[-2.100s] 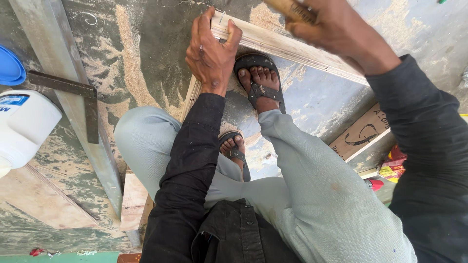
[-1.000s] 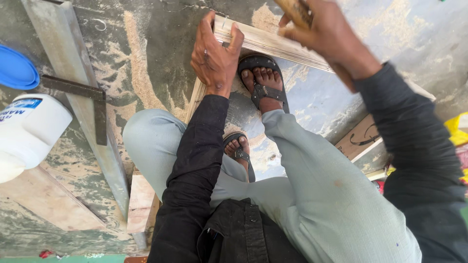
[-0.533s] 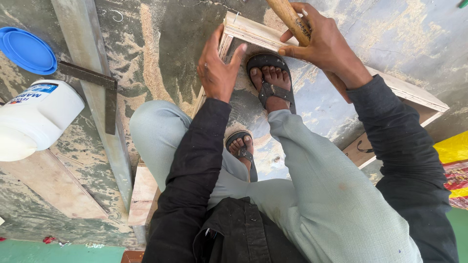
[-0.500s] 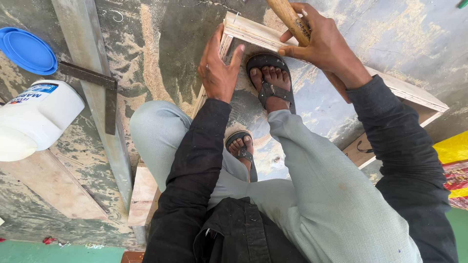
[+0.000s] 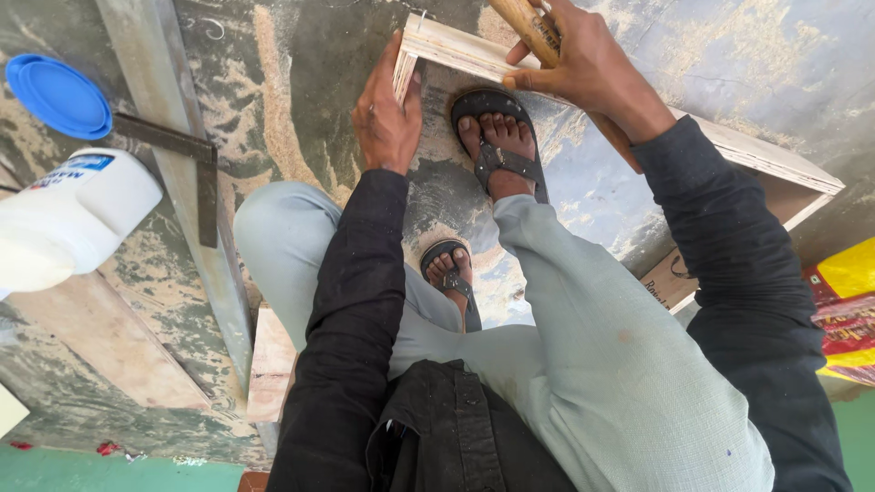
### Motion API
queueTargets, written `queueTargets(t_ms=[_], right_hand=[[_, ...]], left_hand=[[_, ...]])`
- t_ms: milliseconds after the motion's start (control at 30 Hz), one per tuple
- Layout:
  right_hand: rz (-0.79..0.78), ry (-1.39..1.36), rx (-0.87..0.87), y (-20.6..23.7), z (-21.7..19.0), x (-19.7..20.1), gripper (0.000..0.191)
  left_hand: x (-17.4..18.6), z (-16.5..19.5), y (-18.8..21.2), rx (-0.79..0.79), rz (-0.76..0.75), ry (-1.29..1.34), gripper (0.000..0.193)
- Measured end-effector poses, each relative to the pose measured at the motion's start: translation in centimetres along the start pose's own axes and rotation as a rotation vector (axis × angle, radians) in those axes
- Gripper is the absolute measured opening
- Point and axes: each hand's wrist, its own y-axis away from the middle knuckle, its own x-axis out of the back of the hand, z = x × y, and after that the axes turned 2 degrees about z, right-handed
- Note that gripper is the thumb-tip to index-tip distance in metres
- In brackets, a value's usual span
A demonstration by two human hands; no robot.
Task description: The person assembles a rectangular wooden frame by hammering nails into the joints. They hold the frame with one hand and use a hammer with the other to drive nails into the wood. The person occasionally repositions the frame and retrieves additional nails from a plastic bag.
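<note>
My left hand [image 5: 387, 118] presses down on the left side strip of a pale wooden frame [image 5: 456, 50], right at its corner. My right hand [image 5: 583, 64] is shut around a wooden tool handle [image 5: 524, 23], held just above the frame's top strip near that corner; the tool's head is out of view. My right foot in a black sandal [image 5: 501, 150] stands inside the frame on the stained work surface [image 5: 301, 82]. My other sandaled foot [image 5: 451, 273] is tucked under my leg. The frame's long strip runs off to the right [image 5: 766, 155].
A white plastic jar [image 5: 73, 219] lies at the left with its blue lid [image 5: 59, 96] beside it. A metal try square [image 5: 196, 169] rests across a long grey wooden strip [image 5: 173, 164]. A cardboard box [image 5: 670, 278] and a yellow-and-red bag [image 5: 848, 301] sit at the right.
My right hand with the handle has come down closer to the frame's corner. My left hand stays on the corner. The view has shifted, showing more of the jar and lid.
</note>
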Motion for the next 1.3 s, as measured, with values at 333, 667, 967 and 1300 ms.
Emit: queueTargets(t_ms=[333, 667, 967, 1300], right_hand=[[-0.076, -0.114, 0.030, 0.1, 1.6, -0.6, 0.044], [-0.049, -0.171, -0.031, -0.5, 1.7, -0.6, 0.059], [-0.045, -0.140, 0.018, -0.6, 2.1, -0.6, 0.062], [-0.003, -0.020, 0.049, -0.6, 1.2, -0.2, 0.086]], left_hand=[[-2.2, -1.1, -0.1, 0.024, 0.058, -0.021, 0.059], [-2.5, -0.6, -0.6, -0.047, 0.173, -0.033, 0.058], [-1.9, 0.3, -0.3, 0.001, 0.168, -0.058, 0.055], [-1.3, 0.8, -1.2, -0.069, 0.151, 0.034, 0.077]])
